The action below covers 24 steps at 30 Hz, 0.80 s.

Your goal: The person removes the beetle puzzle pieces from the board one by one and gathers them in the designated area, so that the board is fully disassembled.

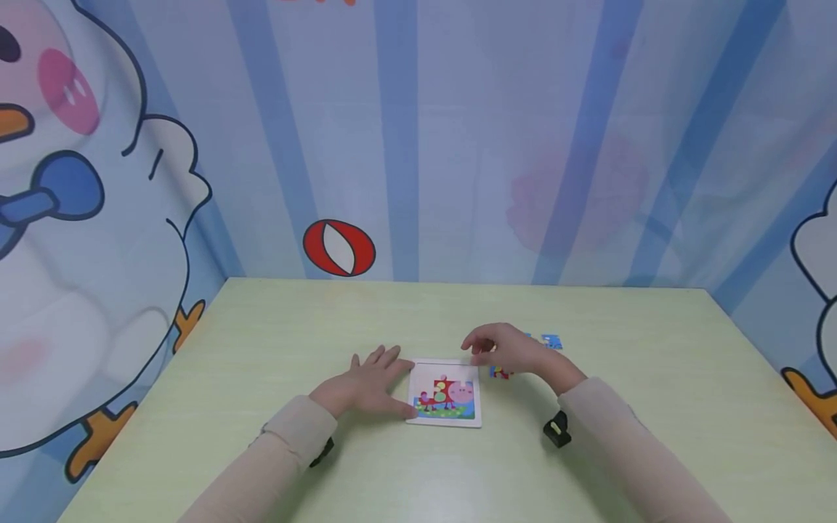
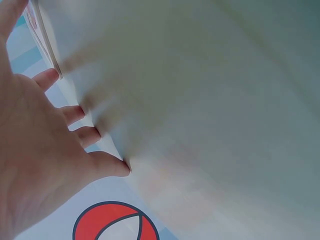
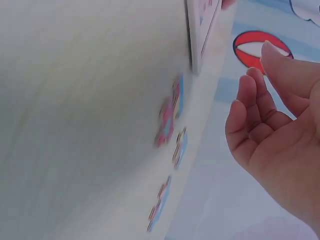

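Note:
A square white-framed jigsaw puzzle tray [image 1: 425, 372] lies flat on the table, its lower part filled with joined pieces [image 1: 461, 394] picturing a pink cartoon pig in red. My left hand [image 1: 365, 386] spreads its fingers at the tray's left side, thumb by the lower corner and index finger by the upper one. Over the tray's upper right corner hovers my right hand [image 1: 513, 349], fingers loosely bent. In the right wrist view its thumb stands apart from the fingertips, with nothing between them. A red loose puzzle piece [image 1: 500, 373] lies right of the tray, partly hidden under that hand.
Farther back on the right is a blue loose piece [image 1: 552, 341]. Several loose pieces, including a pink-red one [image 3: 165, 122], line up beyond the tray in the right wrist view. The pale table [image 1: 314, 312] ends at a printed cloth backdrop [image 1: 445, 181].

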Available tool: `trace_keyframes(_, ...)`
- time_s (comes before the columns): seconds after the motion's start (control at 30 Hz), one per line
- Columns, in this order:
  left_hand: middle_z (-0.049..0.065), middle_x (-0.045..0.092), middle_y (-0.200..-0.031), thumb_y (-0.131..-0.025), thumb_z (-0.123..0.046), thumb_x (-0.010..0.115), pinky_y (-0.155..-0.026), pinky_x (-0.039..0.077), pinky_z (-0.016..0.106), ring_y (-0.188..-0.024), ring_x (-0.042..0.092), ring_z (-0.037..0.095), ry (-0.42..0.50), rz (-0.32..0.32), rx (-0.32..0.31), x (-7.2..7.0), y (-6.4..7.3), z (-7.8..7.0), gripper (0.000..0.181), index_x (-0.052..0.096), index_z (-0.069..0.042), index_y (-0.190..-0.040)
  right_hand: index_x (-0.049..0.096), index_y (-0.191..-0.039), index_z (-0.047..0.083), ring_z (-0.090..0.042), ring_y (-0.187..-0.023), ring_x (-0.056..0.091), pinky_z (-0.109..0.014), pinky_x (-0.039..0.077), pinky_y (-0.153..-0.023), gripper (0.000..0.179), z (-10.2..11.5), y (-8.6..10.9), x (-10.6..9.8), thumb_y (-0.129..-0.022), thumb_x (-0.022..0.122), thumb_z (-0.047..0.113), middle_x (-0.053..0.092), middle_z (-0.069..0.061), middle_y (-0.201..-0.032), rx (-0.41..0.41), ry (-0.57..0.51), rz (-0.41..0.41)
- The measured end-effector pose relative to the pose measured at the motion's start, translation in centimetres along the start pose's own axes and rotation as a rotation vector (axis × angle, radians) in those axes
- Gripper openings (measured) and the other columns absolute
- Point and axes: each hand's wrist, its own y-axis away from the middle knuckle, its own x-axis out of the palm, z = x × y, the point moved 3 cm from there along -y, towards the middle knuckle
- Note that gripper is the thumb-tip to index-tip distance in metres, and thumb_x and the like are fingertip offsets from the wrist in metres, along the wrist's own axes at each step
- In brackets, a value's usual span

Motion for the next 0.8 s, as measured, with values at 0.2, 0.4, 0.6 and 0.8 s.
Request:
trace_keyframes(0.2, 0.011, 0.016, -0.161, -0.081, -0.059, 0.065, -0.11, 0.009, 0.069, -0.148, 0.007, 0.036, -0.005, 0.0, -0.004, -0.1, 0.0, -0.1, 0.083, 0.037, -0.02, -0.148, 0.066, -0.112, 0.005, -0.015, -0.088, 0.055, -0.028, 0.048, -0.075, 0.024, 1.6, -0.5, 1.6, -0.088, 0.069, 0.009, 0.062, 0.0, -0.094, -0.018, -0.007, 0.067)
trace_keyframes(0.4, 0.011, 0.016, -0.161, -0.081, -0.06, 0.065, -0.11, 0.008, 0.069, -0.148, 0.007, 0.036, -0.004, -0.001, -0.001, -0.1, 0.0, 0.0, 0.083, 0.037, -0.021, -0.148, 0.067, -0.11, 0.008, -0.016, -0.091, 0.054, -0.029, 0.049, -0.078, 0.026, 1.9, -1.3, 3.0, -0.085, 0.072, 0.008, 0.062, 0.0, -0.097, -0.005, -0.027, 0.112)
trace_keyframes(0.6, 0.011, 0.016, -0.161, -0.08, -0.06, 0.066, -0.11, 0.009, 0.069, -0.148, 0.007, 0.036, -0.004, -0.003, 0.003, 0.1, -0.2, 0.2, 0.083, 0.036, -0.021, -0.148, 0.067, -0.11, 0.013, -0.017, -0.091, 0.052, -0.032, 0.048, -0.078, 0.03, 1.8, -1.8, 3.9, -0.082, 0.074, 0.007, 0.06, 0.001, -0.096, 0.024, -0.009, 0.149)
trace_keyframes(0.8, 0.011, 0.016, -0.161, -0.081, -0.06, 0.066, -0.11, 0.008, 0.069, -0.148, 0.007, 0.036, -0.001, -0.001, 0.0, 0.0, 0.0, 0.1, 0.083, 0.036, -0.021, -0.148, 0.067, -0.109, 0.016, -0.016, -0.091, 0.052, -0.032, 0.047, -0.082, 0.032, 2.0, -2.0, 4.4, -0.08, 0.078, 0.011, 0.058, 0.003, -0.096, 0.05, 0.046, 0.176)
